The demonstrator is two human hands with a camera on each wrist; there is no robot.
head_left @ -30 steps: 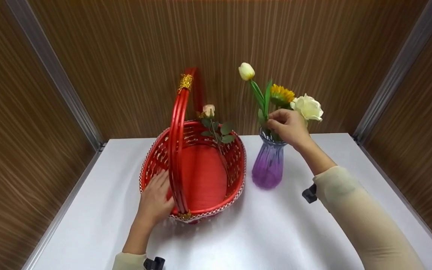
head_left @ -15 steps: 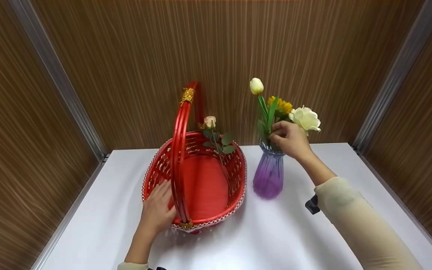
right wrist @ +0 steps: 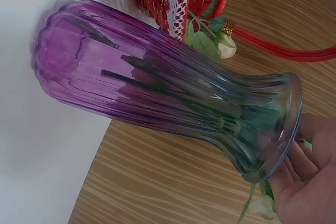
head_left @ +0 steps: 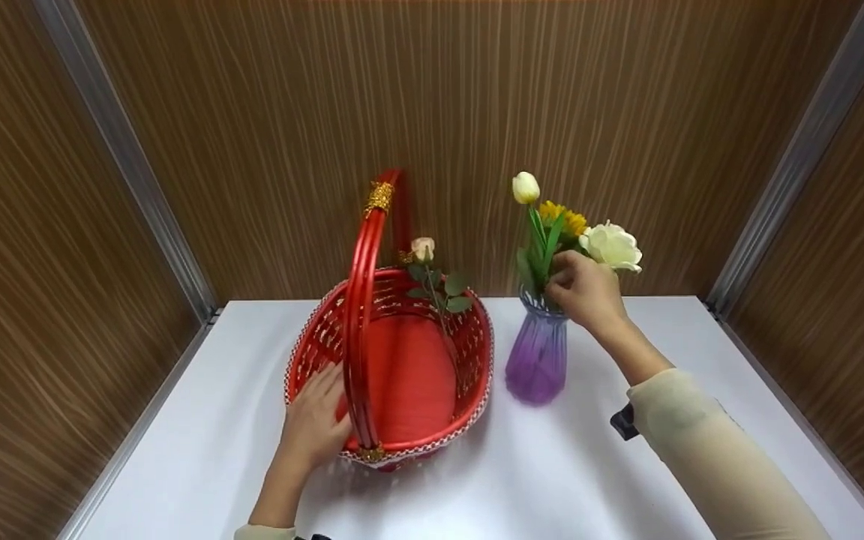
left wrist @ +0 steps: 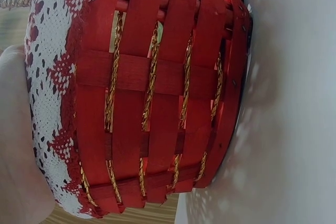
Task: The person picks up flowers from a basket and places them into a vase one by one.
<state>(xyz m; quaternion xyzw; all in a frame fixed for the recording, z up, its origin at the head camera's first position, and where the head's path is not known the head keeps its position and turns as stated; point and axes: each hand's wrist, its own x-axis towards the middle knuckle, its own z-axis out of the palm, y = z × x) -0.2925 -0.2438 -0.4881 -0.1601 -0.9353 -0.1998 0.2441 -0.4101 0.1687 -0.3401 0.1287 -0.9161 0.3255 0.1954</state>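
In the head view my right hand (head_left: 591, 291) is over the mouth of a purple-blue glass vase (head_left: 537, 360), pinching the green stem of a white tulip (head_left: 526, 187). Beside the tulip a yellow sunflower (head_left: 563, 219) and a white rose (head_left: 612, 245) stand in the vase. Dark stem ends show through the glass (right wrist: 157, 77) in the right wrist view. My left hand (head_left: 316, 420) lies over the near left rim of a red woven basket (head_left: 409, 442), fingers straight and inside it. A pale pink rose (head_left: 423, 249) leans in the basket's back right side.
The basket's tall red handle (head_left: 361, 322) arches up beside my left fingers. Basket and vase stand apart on a white table (head_left: 552, 472). Wood-patterned panels (head_left: 462, 112) with metal corner strips (head_left: 132, 165) enclose the back and sides.
My right hand has come down towards the vase mouth, and the tulip sits lower and further right, closer to the sunflower. The view has tilted up slightly. My left hand stays on the basket.
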